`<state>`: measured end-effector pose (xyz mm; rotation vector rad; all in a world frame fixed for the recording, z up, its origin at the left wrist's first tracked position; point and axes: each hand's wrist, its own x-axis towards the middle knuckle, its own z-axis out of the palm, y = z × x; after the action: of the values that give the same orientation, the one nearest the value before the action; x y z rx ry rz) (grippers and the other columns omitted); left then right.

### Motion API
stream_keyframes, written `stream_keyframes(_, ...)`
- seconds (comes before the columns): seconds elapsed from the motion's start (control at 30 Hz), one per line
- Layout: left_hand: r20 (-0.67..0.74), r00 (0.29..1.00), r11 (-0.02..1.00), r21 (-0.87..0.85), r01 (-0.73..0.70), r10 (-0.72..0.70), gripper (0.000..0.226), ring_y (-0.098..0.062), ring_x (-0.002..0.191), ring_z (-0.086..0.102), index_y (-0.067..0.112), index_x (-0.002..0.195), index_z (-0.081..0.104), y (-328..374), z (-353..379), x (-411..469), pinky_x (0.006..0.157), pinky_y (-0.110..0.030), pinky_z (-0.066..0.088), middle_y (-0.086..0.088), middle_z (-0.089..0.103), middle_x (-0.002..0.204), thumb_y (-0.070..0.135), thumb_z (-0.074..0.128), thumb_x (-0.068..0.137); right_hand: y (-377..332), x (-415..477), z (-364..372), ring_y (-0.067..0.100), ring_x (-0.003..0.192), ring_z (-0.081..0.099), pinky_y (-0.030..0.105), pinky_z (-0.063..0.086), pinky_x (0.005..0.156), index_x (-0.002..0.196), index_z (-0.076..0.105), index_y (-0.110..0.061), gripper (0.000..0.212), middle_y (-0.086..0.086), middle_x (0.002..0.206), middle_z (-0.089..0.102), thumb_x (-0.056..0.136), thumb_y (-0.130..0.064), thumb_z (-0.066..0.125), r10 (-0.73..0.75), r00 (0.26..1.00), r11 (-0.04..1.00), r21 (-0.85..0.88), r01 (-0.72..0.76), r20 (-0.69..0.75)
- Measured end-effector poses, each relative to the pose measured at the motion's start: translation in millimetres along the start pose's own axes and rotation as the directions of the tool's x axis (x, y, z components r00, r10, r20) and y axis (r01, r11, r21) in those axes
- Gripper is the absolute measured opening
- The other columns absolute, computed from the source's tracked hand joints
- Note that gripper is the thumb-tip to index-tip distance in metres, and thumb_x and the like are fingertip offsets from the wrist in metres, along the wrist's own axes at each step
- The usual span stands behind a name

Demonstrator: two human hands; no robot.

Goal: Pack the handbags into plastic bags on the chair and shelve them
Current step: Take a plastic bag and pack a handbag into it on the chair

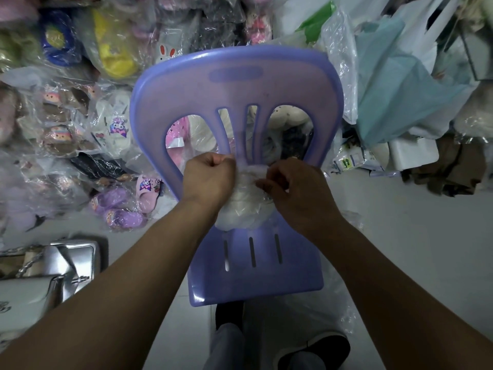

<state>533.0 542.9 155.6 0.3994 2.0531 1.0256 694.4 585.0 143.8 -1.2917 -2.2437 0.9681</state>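
Note:
A white handbag wrapped in a clear plastic bag (244, 206) lies on the seat of a purple plastic chair (256, 281), against its backrest. My left hand (208, 178) is a fist gripping the top of the plastic bag on the left. My right hand (296, 190) pinches the bag's plastic at its upper right. Both hands hide much of the bundle. Silver and white handbags (53, 268) lie on the floor at the lower left, one with a chain strap.
Piles of slippers in clear plastic (80, 116) fill the floor and wall to the left and behind the chair. Plastic bags and a teal sheet (394, 84) heap up at the right. A loose clear bag (320, 311) lies under the chair by my feet.

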Motion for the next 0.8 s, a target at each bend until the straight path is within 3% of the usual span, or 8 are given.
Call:
stream_keyframes(0.13,-0.141,0.989,0.994,0.095,0.052,-0.038,0.028,-0.028,0.076,0.067,0.019,0.07,0.066,-14,-6,5,0.092,-0.052,0.053,0.005,0.067,0.063,0.046,0.059,0.073,13,-9,-10,0.017,0.072,0.054,0.032,0.041,0.072,0.077,0.065,-0.009,0.023,0.003,0.073,0.063,0.09,-0.027,0.073,0.054,0.993,0.999,-0.016,-0.052,0.101)
stream_keyframes(0.27,-0.222,0.975,0.998,0.07,-0.002,0.017,0.023,-0.032,0.083,0.064,0.02,0.072,0.054,-19,6,-3,0.084,-0.04,0.055,0.005,0.059,0.069,0.028,0.059,0.094,20,-15,-8,0.018,0.073,0.057,0.033,0.045,0.073,0.078,0.064,-0.011,0.022,0.002,0.074,0.063,0.091,-0.027,0.071,0.109,0.989,0.994,0.002,-0.109,0.098)
stream_keyframes(0.4,-0.285,0.896,0.918,0.305,-0.252,0.341,0.012,-0.036,0.12,0.05,0.011,0.097,0.061,-28,13,1,0.098,-0.031,0.031,-0.011,0.057,0.125,0.018,0.052,0.099,16,-8,-5,0.013,0.066,0.058,0.02,0.046,0.065,0.081,0.058,-0.014,0.025,0.0,0.072,0.06,0.095,-0.032,0.066,0.241,0.963,0.971,-0.029,-0.239,0.121)
stream_keyframes(0.47,-0.135,0.911,0.908,0.217,-0.358,0.391,0.015,-0.03,0.108,0.058,0.011,0.099,0.051,-29,12,3,0.088,-0.033,0.039,-0.004,0.061,0.108,0.022,0.044,0.104,8,-9,1,0.018,0.067,0.061,0.03,0.056,0.066,0.087,0.053,-0.014,0.027,0.005,0.079,0.062,0.097,-0.037,0.062,0.419,0.887,0.888,0.115,-0.445,0.193)
stream_keyframes(0.57,-0.011,0.948,0.942,0.115,-0.315,0.318,0.015,-0.017,0.087,0.059,0.017,0.094,0.047,-26,14,0,0.079,-0.036,0.046,0.006,0.063,0.092,0.026,0.041,0.104,-8,-6,6,0.03,0.077,0.068,0.051,0.062,0.06,0.116,0.052,-0.021,0.041,0.012,0.108,0.063,0.097,-0.057,0.05,0.689,0.588,0.433,0.41,-0.803,0.425)
stream_keyframes(0.67,0.011,0.922,0.919,0.081,-0.385,0.386,0.024,-0.016,0.071,0.053,0.013,0.08,0.047,-31,22,-15,0.07,-0.041,0.044,0.002,0.057,0.073,0.03,0.05,0.096,-9,2,8,0.041,0.094,0.069,0.057,0.059,0.057,0.141,0.035,-0.024,0.093,0.012,0.13,0.055,0.073,-0.084,0.053,0.807,0.414,0.15,0.531,-0.834,0.421)
stream_keyframes(0.7,0.028,0.925,0.924,0.051,-0.379,0.378,0.027,-0.016,0.067,0.052,0.012,0.078,0.047,-34,27,-22,0.068,-0.041,0.045,0.002,0.057,0.069,0.033,0.052,0.093,-7,3,9,0.042,0.102,0.065,0.06,0.059,0.062,0.14,0.034,-0.025,0.103,0.011,0.135,0.05,0.061,-0.087,0.056,0.837,0.401,0.138,0.565,-0.813,0.372)
stream_keyframes(0.8,0.136,0.967,0.976,-0.072,-0.206,0.214,0.029,-0.015,0.061,0.059,0.013,0.074,0.052,-39,40,-43,0.064,-0.035,0.047,0.003,0.07,0.07,0.03,0.057,0.098,-2,-2,9,0.034,0.105,0.061,0.052,0.057,0.086,0.115,0.044,-0.031,0.103,0.011,0.13,0.052,0.037,-0.096,0.064,0.851,0.48,0.331,0.491,-0.805,0.214)
